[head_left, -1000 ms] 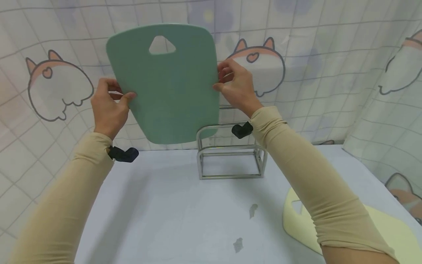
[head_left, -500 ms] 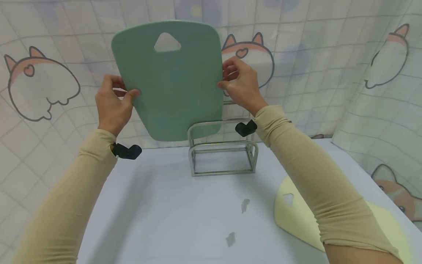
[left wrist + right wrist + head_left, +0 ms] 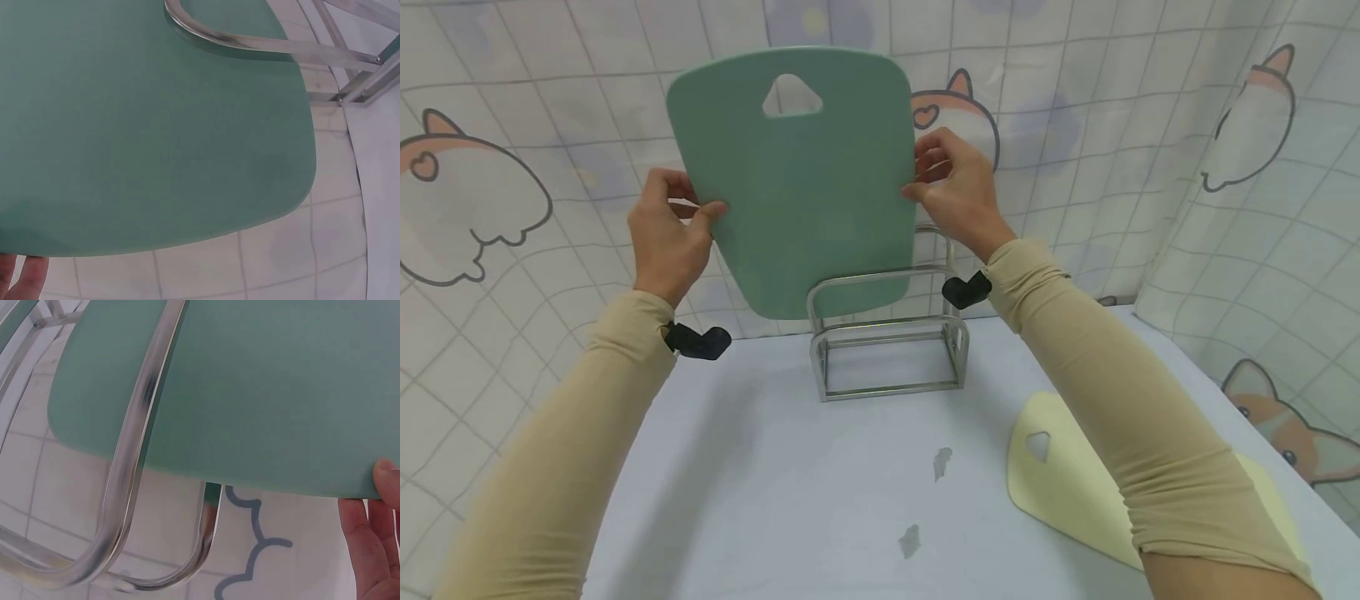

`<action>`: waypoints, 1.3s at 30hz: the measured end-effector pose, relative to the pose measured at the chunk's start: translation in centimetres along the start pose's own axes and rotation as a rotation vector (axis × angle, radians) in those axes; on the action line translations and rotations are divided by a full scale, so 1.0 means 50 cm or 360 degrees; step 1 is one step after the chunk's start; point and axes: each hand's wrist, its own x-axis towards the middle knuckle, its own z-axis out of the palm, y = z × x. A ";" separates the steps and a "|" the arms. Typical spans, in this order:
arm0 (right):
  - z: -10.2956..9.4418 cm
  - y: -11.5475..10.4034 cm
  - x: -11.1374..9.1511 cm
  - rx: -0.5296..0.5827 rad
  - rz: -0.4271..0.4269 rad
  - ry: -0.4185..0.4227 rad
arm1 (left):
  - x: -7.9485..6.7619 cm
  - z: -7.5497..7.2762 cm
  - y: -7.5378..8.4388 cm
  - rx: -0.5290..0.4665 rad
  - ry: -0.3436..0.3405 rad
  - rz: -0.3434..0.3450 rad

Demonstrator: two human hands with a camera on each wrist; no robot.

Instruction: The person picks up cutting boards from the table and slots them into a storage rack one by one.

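Note:
A green cutting board with a cut-out handle hole at its top is held upright, slightly tilted, in the head view. My left hand pinches its left edge, thumb on the front face. On the opposite edge my right hand pinches it, thumb in front and fingers behind. The board's lower right part stands behind the front bars of a metal rack. In the right wrist view the board lies between a near rack bar and a farther one. Its bottom edge is above the rack's base.
A pale yellow cutting board lies on the white table at the right, partly under my right forearm. A curtain with a grid and cartoon animals hangs behind and beside the table. Two grey marks show on the tabletop.
The head view has turned slightly right, so the background shifts left. Against the rack, the green board has moved right and sits further behind its front bars. Both hands keep their grip.

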 end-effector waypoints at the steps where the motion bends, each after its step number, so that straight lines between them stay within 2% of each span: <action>1: -0.002 0.001 0.000 0.0000 0.0002 0.0003 | 0.001 0.002 0.001 -0.0004 -0.0002 0.0001; 8: -0.010 0.006 -0.002 -0.0020 -0.0009 0.0019 | 0.000 0.010 0.008 0.0027 -0.0030 -0.0012; 26: -0.036 0.015 -0.007 -0.0067 0.0027 0.0063 | -0.001 0.033 0.018 -0.0033 -0.0075 -0.0027; 39: -0.048 0.033 -0.016 -0.0113 0.0036 0.0077 | -0.008 0.055 0.019 -0.0065 -0.0089 0.0010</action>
